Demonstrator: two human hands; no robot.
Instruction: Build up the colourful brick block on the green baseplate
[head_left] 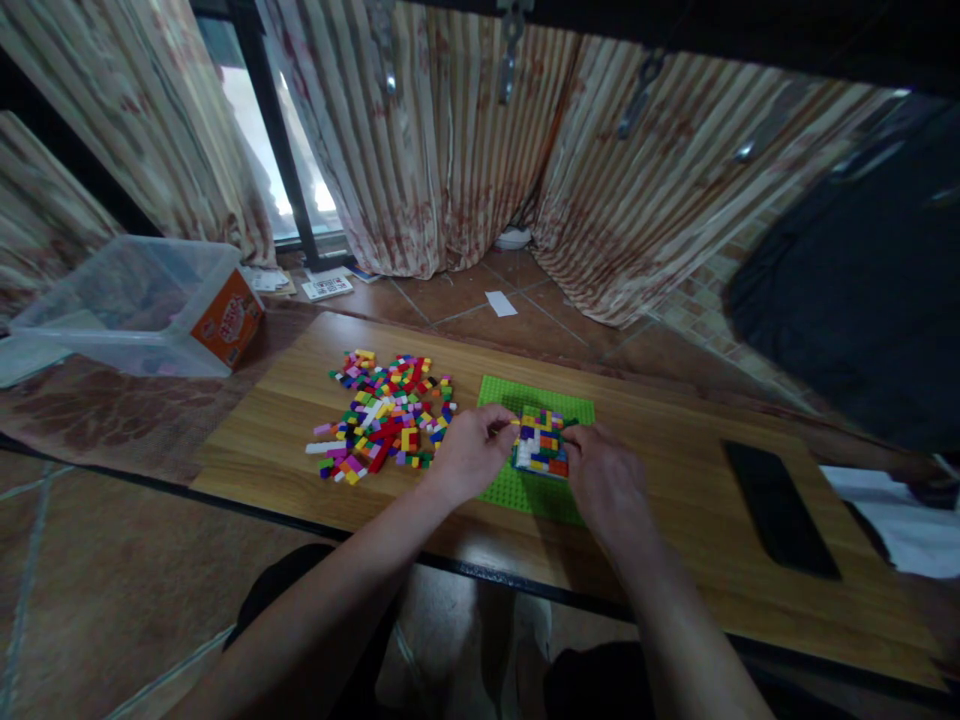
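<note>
A green baseplate (pixel 510 395) lies on the wooden table (pixel 660 440), with a small multicoloured brick build (pixel 541 440) standing on it. My left hand (pixel 469 450) rests at the build's left side, its fingers pinched on a small yellow brick (pixel 514 423) at the build's top left corner. My right hand (pixel 604 478) is curled against the build's right side and touches it. Left of the baseplate lies a loose pile of several small coloured bricks (pixel 382 415).
A black phone (pixel 780 508) lies flat on the table's right part. A clear plastic bin (pixel 135 300) with an orange label stands on the floor at the left. Striped curtains (pixel 465 140) hang behind, with papers (pixel 327 287) on the tiles below them.
</note>
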